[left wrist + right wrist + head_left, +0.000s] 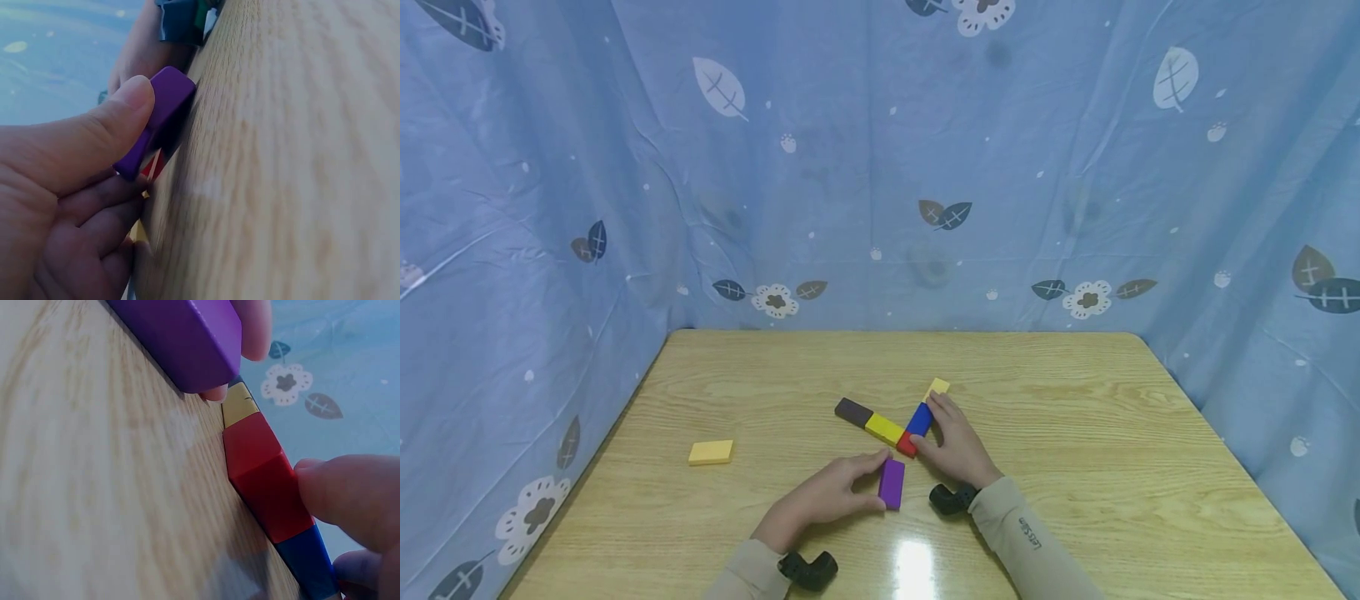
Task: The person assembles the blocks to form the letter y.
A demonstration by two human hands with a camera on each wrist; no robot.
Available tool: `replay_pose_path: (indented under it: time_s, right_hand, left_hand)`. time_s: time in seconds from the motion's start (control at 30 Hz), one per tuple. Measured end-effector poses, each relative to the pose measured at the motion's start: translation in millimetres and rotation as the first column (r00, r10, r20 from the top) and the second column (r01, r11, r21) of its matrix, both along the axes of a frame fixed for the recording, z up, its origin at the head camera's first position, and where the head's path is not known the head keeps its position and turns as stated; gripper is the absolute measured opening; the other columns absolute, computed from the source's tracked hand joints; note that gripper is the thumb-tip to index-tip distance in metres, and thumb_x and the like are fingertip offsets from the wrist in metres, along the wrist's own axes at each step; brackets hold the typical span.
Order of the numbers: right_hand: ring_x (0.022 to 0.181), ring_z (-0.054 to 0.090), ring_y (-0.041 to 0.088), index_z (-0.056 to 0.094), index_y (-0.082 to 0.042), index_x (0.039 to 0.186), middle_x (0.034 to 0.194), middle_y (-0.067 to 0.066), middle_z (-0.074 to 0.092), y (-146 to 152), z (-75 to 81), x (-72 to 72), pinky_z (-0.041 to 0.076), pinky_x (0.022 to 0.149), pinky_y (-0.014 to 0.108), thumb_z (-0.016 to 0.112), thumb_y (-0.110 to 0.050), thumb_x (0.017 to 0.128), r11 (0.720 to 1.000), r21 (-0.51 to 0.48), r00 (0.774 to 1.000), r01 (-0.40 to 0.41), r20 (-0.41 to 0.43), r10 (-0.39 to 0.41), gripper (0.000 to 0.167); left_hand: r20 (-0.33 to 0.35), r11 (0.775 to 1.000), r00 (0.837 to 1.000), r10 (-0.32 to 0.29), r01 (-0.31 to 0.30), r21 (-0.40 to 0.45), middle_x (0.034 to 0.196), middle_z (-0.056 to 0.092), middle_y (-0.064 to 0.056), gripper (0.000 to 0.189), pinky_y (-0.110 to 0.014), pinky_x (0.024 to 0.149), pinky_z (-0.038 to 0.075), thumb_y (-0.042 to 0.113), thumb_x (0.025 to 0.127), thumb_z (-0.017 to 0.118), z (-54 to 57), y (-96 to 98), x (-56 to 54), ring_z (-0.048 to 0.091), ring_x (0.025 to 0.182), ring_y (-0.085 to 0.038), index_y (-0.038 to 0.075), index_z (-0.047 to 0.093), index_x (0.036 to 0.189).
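A purple block [891,484] is held by my left hand [833,493], between the thumb at its near end and a fingertip at its far end. In the left wrist view the thumb lies against the purple block [164,100]. Beyond it, a V-shaped row of blocks lies on the table: dark brown [853,412], yellow [884,429], red [906,445], blue [919,421] and pale yellow [936,387]. My right hand [958,443] rests along the right arm of the V, thumb touching the red block [269,487], fingertips by the blue and pale yellow blocks.
A separate pale yellow block [711,452] lies at the left of the wooden table [1075,417]. A blue patterned curtain [865,167] hangs behind the table and along both sides. Each wrist wears a black device.
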State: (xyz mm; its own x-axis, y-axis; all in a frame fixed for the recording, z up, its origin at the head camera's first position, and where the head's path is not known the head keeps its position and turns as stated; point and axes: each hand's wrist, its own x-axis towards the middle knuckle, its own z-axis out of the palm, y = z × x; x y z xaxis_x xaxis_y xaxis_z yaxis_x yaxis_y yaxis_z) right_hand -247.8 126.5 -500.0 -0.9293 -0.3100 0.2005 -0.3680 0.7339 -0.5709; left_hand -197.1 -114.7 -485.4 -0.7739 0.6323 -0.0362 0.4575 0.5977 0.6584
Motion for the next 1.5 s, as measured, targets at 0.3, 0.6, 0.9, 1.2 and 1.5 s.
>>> replay_pose_path:
  time_s: [0.3,0.6,0.9,1.2,1.5]
  right_hand:
    - [0.143,0.022,0.034,0.036,0.001,0.144,0.153,0.015,0.031,0.1,-1.3,-0.6,0.024,0.116,0.05,0.061,-0.043,0.088,1.0,-0.001,1.0,-0.002,0.001,0.002,0.075]
    - [0.143,0.023,0.036,0.035,0.002,0.144,0.153,0.018,0.031,0.5,0.5,0.0,0.025,0.116,0.051,0.061,-0.044,0.088,1.0,-0.015,1.0,-0.006,-0.016,0.006,0.077]
    - [0.143,0.023,0.035,0.034,0.002,0.144,0.153,0.017,0.03,0.9,-1.0,-0.4,0.025,0.116,0.051,0.061,-0.043,0.089,1.0,-0.007,1.0,-0.012,-0.013,0.011,0.076]
    - [0.143,0.023,0.036,0.036,0.003,0.143,0.152,0.019,0.031,2.8,-4.1,-1.9,0.025,0.116,0.051,0.061,-0.043,0.088,1.0,-0.014,0.999,-0.02,-0.043,0.019,0.076]
    - [0.142,0.024,0.036,0.036,0.001,0.144,0.152,0.018,0.032,2.2,-3.1,1.4,0.026,0.115,0.053,0.062,-0.042,0.089,0.998,-0.053,0.998,-0.031,-0.061,0.028,0.074]
  left_hand:
    - [-0.03,1.0,1.0,0.002,-0.001,0.024,0.148,0.04,-0.005,0.07,-0.043,0.112,0.035,0.047,0.089,0.059,-4.0,-1.7,-3.7,0.04,0.136,-0.024,0.013,0.036,0.146]
    - [-0.068,0.999,0.997,0.025,-0.023,0.031,0.145,0.043,-0.006,0.06,-0.04,0.11,0.038,0.038,0.094,0.055,-5.8,1.5,-5.1,0.044,0.133,-0.023,0.012,0.038,0.145]
    - [-0.104,0.998,0.994,0.043,-0.039,0.043,0.143,0.046,-0.008,0.052,-0.039,0.107,0.041,0.026,0.097,0.054,-6.7,4.1,-2.2,0.049,0.129,-0.024,0.01,0.039,0.144]
    - [-0.101,0.996,0.994,0.047,-0.039,0.079,0.145,0.044,-0.01,0.052,-0.04,0.107,0.041,0.025,0.097,0.053,-7.2,6.7,-2.1,0.048,0.129,-0.026,0.007,0.039,0.144]
    - [-0.082,0.996,0.995,0.05,-0.043,0.078,0.145,0.043,-0.008,0.055,-0.04,0.108,0.04,0.027,0.096,0.054,-7.0,5.2,-0.1,0.047,0.13,-0.025,0.009,0.037,0.145]
